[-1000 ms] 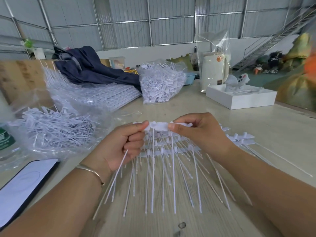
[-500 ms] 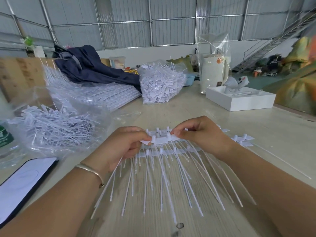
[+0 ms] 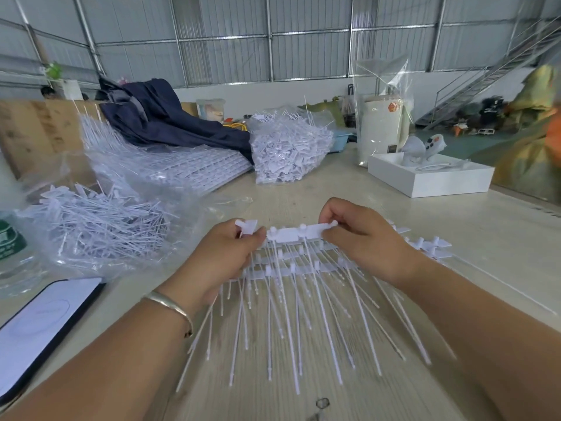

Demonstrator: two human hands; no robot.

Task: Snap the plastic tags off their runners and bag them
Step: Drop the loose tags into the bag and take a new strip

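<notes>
Above the near middle of the table, the left hand (image 3: 226, 256) is pinching one freed white plastic tag (image 3: 248, 227) while the right hand (image 3: 356, 235) is gripping the white joined strip of tags (image 3: 296, 233); bending sharply at each joint should be snapping cleanly, with the clear tag-filled bag (image 3: 100, 226) lying left.

L hand (image 3: 224, 256) seen pinching one white tag (image 3: 247, 227), held just apart from the strip of tags (image 3: 299, 233) gripped at its far end by R hand (image 3: 361, 235). Long thin tails hang from strip, fanned over more runners (image 3: 291, 268) laid on table (image 3: 473, 226). Bangle (image 3: 170, 305) worn on L wrist. Clear bag of loose tags (image 3: 100, 223) noted at L; second filled bag (image 3: 288, 150) behind, beside dark cloth (image 3: 170, 120). Phone (image 3: 39, 326) at lower L. White box (image 3: 431, 177) at R.
</notes>
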